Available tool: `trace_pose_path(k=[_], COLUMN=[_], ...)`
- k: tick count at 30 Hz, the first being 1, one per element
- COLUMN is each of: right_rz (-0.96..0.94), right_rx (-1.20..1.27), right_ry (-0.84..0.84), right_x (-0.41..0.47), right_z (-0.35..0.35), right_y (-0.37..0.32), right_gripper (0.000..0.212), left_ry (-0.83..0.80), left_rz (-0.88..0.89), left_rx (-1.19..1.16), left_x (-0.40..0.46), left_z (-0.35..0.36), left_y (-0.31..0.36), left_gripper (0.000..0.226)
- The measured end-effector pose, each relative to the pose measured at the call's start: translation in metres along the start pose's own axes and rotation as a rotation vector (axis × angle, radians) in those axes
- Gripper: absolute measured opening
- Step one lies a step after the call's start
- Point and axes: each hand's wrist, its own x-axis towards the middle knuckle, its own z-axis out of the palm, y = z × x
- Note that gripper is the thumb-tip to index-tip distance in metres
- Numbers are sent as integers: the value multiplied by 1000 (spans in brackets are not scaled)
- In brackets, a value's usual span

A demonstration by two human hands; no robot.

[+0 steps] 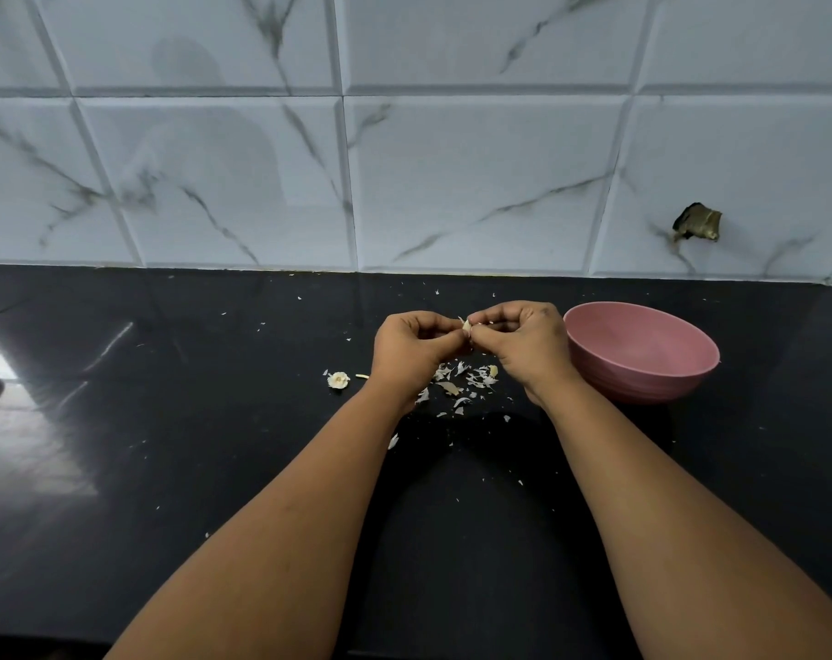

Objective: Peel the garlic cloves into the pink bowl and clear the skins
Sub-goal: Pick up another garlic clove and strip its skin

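Both hands meet above the black counter and pinch one small garlic clove (pixel 466 327) between their fingertips. My left hand (pixel 411 347) holds it from the left, my right hand (pixel 523 340) from the right, and most of the clove is hidden by the fingers. Directly below them lies a heap of pale garlic skins (pixel 461 381). The pink bowl (pixel 642 357) stands just right of my right hand, and its visible inside looks bare.
A garlic root stub (pixel 338 379) lies left of my left wrist. Small skin flakes are scattered over the black counter (pixel 190 421). A marble-tiled wall (pixel 404 159) closes the back, with a broken hole (pixel 697 222) at the right.
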Motion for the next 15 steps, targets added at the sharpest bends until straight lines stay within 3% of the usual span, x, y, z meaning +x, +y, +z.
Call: trace_pose_path(k=[4, 10, 15], right_rz=[12, 91, 127], right_rx=[3, 146, 182], right_ry=[4, -25, -43], right_x=[0, 2, 2], right_z=[-1, -2, -2], right_y=[1, 0, 0], right_gripper=[18, 18, 19], left_ry=[-10, -78, -90], left_rz=[-24, -155, -129], left_rx=[-24, -248, -181], left_x=[0, 3, 3], left_z=[0, -2, -2], left_y=[0, 3, 1], left_gripper=[8, 10, 12])
